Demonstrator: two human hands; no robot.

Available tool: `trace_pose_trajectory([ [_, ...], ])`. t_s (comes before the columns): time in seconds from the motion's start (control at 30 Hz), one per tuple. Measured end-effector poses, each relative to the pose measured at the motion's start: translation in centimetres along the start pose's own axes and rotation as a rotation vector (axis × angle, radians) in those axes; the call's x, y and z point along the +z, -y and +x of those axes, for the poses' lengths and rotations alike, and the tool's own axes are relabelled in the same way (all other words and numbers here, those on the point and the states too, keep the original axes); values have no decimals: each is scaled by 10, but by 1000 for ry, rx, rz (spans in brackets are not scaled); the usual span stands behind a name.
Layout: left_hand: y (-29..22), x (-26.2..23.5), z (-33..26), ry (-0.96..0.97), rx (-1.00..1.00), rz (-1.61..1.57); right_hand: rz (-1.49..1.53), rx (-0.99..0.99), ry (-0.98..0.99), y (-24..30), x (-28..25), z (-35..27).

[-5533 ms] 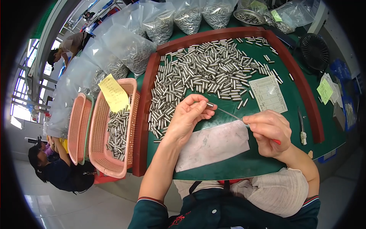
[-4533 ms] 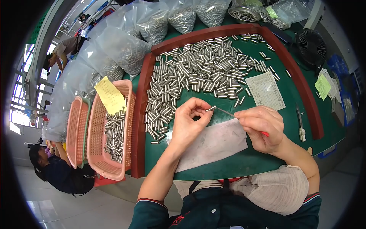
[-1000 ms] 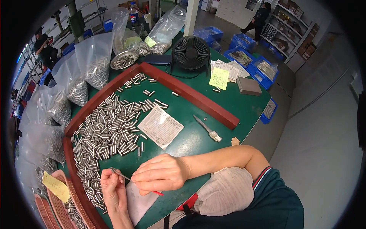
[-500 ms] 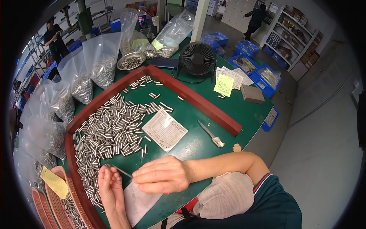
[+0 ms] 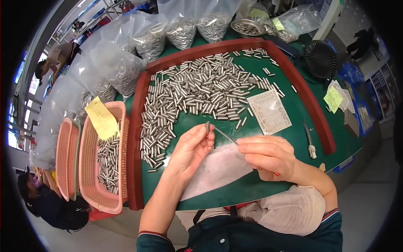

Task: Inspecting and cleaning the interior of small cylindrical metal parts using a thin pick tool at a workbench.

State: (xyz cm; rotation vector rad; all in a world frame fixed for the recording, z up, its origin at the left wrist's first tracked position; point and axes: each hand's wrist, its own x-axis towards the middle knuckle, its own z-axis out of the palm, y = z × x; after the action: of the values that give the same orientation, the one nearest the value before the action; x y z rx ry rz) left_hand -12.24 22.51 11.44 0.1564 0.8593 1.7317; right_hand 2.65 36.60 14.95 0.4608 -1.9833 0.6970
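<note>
Between the fingertips of my left hand (image 5: 191,147) a small metal cylinder (image 5: 207,127) is pinched upright. My right hand (image 5: 270,155) is closed around a thin metal rod (image 5: 225,135), whose tip points at the cylinder and lies close to it; whether they touch I cannot tell. A red end shows under the right palm. Below both hands a whitish cloth or sheet (image 5: 218,170) lies on the green table. Beyond them spreads a large pile of loose metal cylinders (image 5: 201,84), with a printed paper slip (image 5: 268,111) at its right edge.
A dark red wooden frame (image 5: 135,147) borders the pile. Left of it stand pink baskets (image 5: 88,168), one with cylinders and a yellow note (image 5: 102,118). Bags of cylinders (image 5: 126,73) line the far side. A knife (image 5: 309,140) and black fan (image 5: 320,59) are at right.
The view has swung left, bringing the baskets and a person at lower left into sight. The cylinder in my left fingers now shows clearly. Both hands keep their hold.
</note>
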Motion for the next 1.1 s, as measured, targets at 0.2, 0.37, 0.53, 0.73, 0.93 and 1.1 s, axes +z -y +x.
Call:
trace_pose_trajectory([
  [0.2,1,0,0,-7,5,20,-6,6,12,-2,3,-1],
  [0.37,1,3,-2,-14,17,144,-20,-17,39,-6,3,-1],
  [0.53,4,9,0,55,88,185,-113,-2,42,-1,-11,-1],
  [0.73,1,6,-12,24,146,235,46,140,-133,3,-4,-4],
  [0.93,3,12,-6,84,265,154,747,846,-328,8,-7,-2],
  [1.1,3,10,-6,104,292,154,347,532,-236,7,-11,-3],
])
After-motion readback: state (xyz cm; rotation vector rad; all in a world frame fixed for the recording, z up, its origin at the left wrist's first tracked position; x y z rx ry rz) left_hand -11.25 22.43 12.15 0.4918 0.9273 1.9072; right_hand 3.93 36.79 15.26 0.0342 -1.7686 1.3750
